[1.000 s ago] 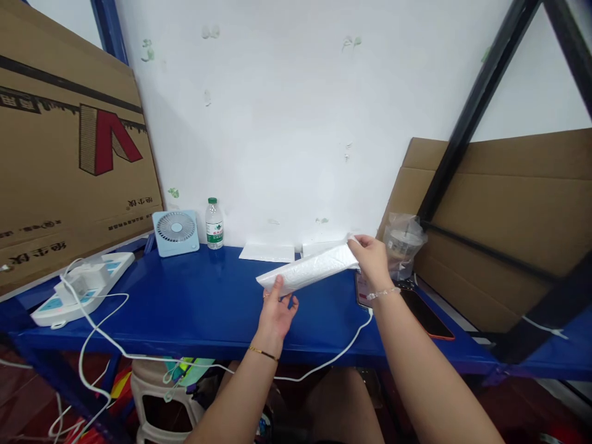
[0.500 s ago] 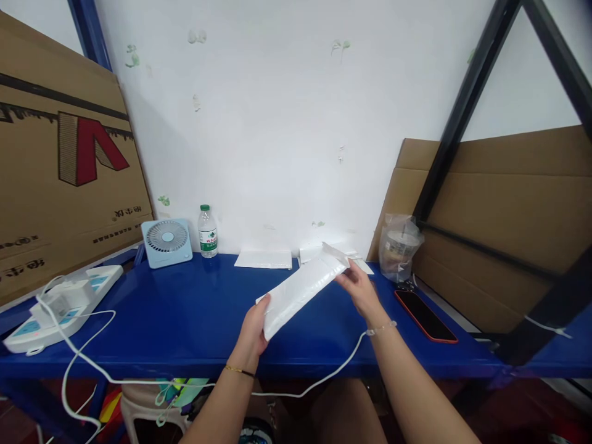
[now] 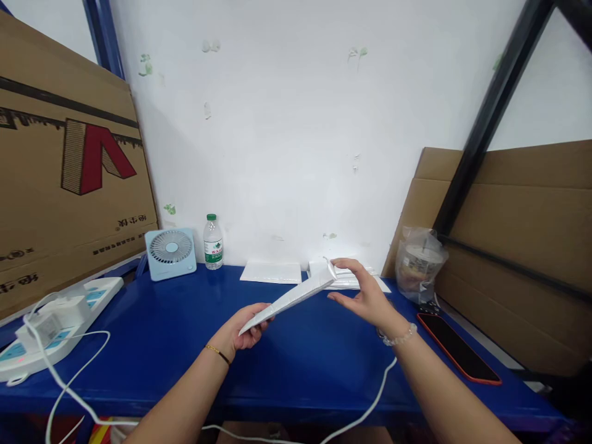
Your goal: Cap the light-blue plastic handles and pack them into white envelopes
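Observation:
My left hand (image 3: 250, 325) is closed on the near end of a flat white packet (image 3: 293, 296), thumb on top and fingers beneath. The packet is tilted above the table, almost edge-on, its far end raised to the right. By that far end is my right hand (image 3: 363, 293), thumb and fingers spread apart in a C shape. Its fingertips are close to the packet's corner; whether they touch it I cannot tell. Behind, against the wall, lie a flat white piece (image 3: 271, 272) and several similar white pieces (image 3: 346, 282), partly hidden by the packet and my right hand.
On the blue table (image 3: 185, 345) are a light-blue fan (image 3: 171, 254), a water bottle (image 3: 213, 243), a power strip (image 3: 60, 333), a bagged drink cup (image 3: 419, 265) and a phone (image 3: 457, 346). A white cable (image 3: 379, 394) runs along the front edge. Cardboard (image 3: 522, 246) stands at the right.
The packet has turned from showing its broad face to nearly edge-on. My right hand has let go of its far end and spread its fingers. The view has shifted slightly.

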`<move>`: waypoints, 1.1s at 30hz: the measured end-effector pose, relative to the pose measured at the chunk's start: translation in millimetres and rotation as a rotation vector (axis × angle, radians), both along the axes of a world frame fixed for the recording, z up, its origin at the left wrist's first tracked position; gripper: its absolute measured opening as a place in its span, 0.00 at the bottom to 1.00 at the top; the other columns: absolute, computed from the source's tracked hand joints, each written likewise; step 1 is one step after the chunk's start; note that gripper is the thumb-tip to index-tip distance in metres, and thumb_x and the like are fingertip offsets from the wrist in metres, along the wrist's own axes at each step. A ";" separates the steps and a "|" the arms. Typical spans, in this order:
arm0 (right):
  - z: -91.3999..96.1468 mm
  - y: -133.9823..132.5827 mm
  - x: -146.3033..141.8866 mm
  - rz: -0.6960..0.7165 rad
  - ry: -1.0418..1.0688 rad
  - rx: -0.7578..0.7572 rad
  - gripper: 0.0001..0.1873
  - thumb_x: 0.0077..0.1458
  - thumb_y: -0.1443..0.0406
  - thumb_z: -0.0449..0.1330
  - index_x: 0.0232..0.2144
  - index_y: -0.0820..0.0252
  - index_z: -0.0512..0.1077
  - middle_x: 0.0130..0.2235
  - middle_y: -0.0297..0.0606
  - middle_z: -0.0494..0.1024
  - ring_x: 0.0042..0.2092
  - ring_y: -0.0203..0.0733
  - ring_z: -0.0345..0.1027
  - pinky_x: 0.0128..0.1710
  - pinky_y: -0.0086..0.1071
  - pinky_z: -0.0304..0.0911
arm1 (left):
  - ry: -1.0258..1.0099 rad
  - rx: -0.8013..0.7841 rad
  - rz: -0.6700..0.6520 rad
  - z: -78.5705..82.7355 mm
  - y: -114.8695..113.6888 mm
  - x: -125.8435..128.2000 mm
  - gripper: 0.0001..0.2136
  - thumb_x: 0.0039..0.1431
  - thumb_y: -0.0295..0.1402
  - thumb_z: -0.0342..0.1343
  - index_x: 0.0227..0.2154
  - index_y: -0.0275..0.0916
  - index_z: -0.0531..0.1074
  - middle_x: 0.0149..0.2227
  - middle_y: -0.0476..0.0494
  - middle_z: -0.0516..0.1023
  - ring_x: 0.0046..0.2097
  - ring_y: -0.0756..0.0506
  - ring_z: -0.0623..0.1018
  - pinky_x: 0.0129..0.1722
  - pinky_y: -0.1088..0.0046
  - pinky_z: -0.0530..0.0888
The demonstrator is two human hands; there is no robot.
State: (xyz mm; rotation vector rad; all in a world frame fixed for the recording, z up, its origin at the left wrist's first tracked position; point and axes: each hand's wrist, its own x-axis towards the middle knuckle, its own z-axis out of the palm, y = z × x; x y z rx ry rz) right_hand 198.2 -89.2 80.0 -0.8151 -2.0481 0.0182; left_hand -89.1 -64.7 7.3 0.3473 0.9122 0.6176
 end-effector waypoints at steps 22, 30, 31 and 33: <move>-88.8 198.4 -98.9 -0.480 0.066 -0.630 0.08 0.49 0.64 0.57 0.28 0.65 0.70 0.29 0.45 0.75 0.33 0.47 0.69 0.32 0.34 0.61 | 0.659 1.013 0.437 -43.5 113.5 -30.0 0.31 0.56 0.48 0.48 0.61 0.47 0.47 0.62 0.39 0.55 0.58 0.42 0.65 0.50 0.65 0.68; -57.3 185.7 -34.9 -0.530 -0.335 -0.423 0.26 0.52 0.70 0.52 0.55 0.64 0.62 0.55 0.49 0.64 0.56 0.45 0.57 0.55 0.34 0.49 | 1.412 1.320 -0.199 -67.2 112.3 -19.1 0.32 0.50 0.49 0.51 0.58 0.43 0.60 0.64 0.42 0.52 0.65 0.37 0.45 0.61 0.55 0.46; -51.5 181.9 -14.8 -0.538 -0.392 -0.421 0.29 0.47 0.72 0.55 0.55 0.61 0.62 0.56 0.47 0.63 0.58 0.47 0.53 0.57 0.36 0.47 | 1.434 1.317 -0.211 -66.7 111.7 -17.8 0.32 0.51 0.49 0.50 0.58 0.43 0.58 0.64 0.42 0.50 0.65 0.37 0.44 0.61 0.54 0.45; -44.0 175.1 24.3 -0.587 -0.489 -0.433 0.35 0.40 0.76 0.57 0.54 0.61 0.64 0.59 0.48 0.61 0.61 0.53 0.46 0.58 0.44 0.42 | 1.463 1.316 -0.226 -66.0 110.5 -16.2 0.32 0.52 0.49 0.49 0.59 0.43 0.56 0.65 0.43 0.48 0.66 0.37 0.42 0.60 0.52 0.44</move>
